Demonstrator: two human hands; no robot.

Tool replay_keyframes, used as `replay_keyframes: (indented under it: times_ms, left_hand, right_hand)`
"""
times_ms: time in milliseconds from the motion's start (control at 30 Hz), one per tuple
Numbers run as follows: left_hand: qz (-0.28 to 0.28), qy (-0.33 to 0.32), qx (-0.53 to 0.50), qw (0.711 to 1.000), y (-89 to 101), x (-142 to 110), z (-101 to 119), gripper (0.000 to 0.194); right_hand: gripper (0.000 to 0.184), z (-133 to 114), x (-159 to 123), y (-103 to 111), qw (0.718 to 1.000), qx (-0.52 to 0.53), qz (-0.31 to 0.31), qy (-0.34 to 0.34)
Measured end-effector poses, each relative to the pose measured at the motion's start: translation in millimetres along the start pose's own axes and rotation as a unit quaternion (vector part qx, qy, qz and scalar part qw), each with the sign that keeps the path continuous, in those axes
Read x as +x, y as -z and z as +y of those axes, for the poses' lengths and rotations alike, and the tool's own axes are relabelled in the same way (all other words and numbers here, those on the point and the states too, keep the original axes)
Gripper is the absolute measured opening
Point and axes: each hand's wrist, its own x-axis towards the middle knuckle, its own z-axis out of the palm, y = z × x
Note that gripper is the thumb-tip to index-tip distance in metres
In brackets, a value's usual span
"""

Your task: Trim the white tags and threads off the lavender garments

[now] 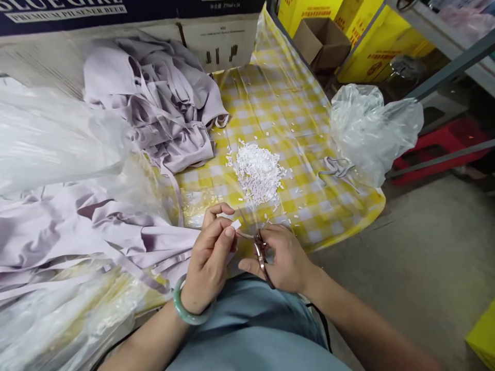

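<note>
Between thumb and forefinger, my left hand [212, 252] pinches a small white tag [235, 224]; a green bangle [189, 309] circles that wrist. A thin pale strip runs from these fingers toward the scissors. My right hand [286, 260] has its fingers in the handles of the scissors [261, 252], whose blades point up and to the left, close to the left fingers. Beyond both hands lies a heap of small white pieces [258, 172], some scattered around it. Lilac fabric with long straps [104, 226] stretches from the left up to my left hand.
A yellow checked cloth [294, 118] covers the table. A pile of lilac fabric [154, 103] lies at back left, clear plastic [58, 139] nearer. On the right are a plastic bag [373, 129], a knotted cord [336, 169] and a metal rack [444, 77]. Cardboard boxes [220, 41] stand behind.
</note>
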Motion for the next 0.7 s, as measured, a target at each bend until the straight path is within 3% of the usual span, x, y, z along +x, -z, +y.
replay_keyframes:
  times_ms: [300, 700]
  left_hand:
    - [-0.029, -0.126, 0.113, 0.985, -1.1, 2.2, -10.3, 0.024]
    - [-0.038, -0.130, 0.120, 0.984, -1.2, 1.7, -11.4, 0.022]
  right_hand:
    - [0.047, 2.8, 2.4, 1.6, 1.000, -0.017, 0.004, -0.026]
    - [0.048, 1.5, 4.0, 1.5, 1.000, -0.009, 0.010, -0.004]
